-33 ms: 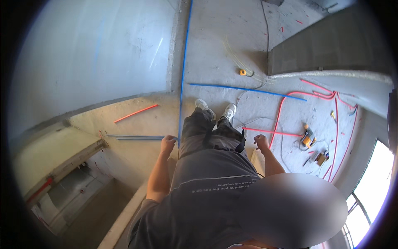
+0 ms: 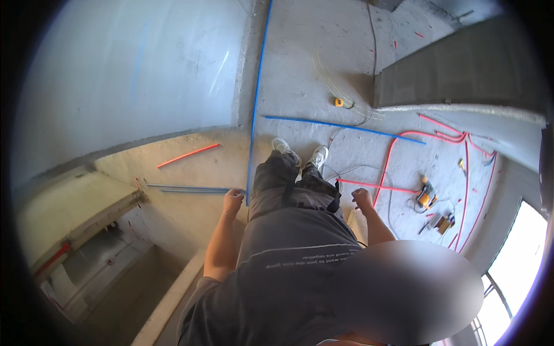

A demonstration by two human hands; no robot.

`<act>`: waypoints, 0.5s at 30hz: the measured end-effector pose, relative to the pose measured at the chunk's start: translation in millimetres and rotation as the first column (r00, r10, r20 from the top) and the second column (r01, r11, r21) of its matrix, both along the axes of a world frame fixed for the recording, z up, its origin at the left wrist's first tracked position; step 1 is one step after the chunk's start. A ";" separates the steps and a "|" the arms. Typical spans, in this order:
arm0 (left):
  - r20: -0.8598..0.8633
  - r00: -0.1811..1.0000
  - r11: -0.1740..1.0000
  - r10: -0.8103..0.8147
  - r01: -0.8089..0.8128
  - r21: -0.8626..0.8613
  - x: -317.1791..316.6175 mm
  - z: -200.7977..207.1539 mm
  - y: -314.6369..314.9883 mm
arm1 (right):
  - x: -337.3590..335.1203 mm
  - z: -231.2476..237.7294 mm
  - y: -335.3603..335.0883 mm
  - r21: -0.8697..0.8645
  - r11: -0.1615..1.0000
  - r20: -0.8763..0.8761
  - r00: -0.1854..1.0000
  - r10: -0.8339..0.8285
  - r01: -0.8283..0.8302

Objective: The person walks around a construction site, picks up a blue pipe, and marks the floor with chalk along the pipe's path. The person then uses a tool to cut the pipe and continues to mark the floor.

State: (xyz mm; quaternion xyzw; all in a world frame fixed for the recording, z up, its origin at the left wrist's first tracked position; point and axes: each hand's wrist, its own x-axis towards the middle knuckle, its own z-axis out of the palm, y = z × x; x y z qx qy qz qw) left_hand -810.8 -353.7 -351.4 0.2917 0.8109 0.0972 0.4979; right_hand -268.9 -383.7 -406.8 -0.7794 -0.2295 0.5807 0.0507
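Blue pipe (image 2: 346,125): one length, loose across the far floor (image 2: 300,63). Red pipes (image 2: 467,167): laid toward the right wall. Straight red pipe (image 2: 392,187): apparently unjoined, near right hand (image 2: 362,199). Grey pipes (image 2: 196,188): beside left hand (image 2: 234,200). Fingers: curled, both hands; grip cannot be told.

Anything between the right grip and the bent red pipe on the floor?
Nothing visible stands between the right grip and the near end of the bent red pipe. Farther forward, a straight red pipe crosses it.
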 end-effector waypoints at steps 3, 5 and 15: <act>0.009 0.994 0.993 0.107 -0.107 -0.051 -15.1 -19.6 -28.8 | -19.5 2.1 28.0 0.003 0.991 0.038 0.991 0.132 -0.132; 0.031 0.985 0.982 0.173 -0.170 -0.079 -20.1 -32.1 -39.8 | -32.0 16.6 60.6 0.017 0.979 0.058 0.978 0.203 -0.204; 0.194 0.816 0.833 0.545 -0.553 -0.012 -50.4 -81.2 -19.0 | -57.8 20.0 267.2 0.147 0.926 0.161 0.932 0.324 -0.348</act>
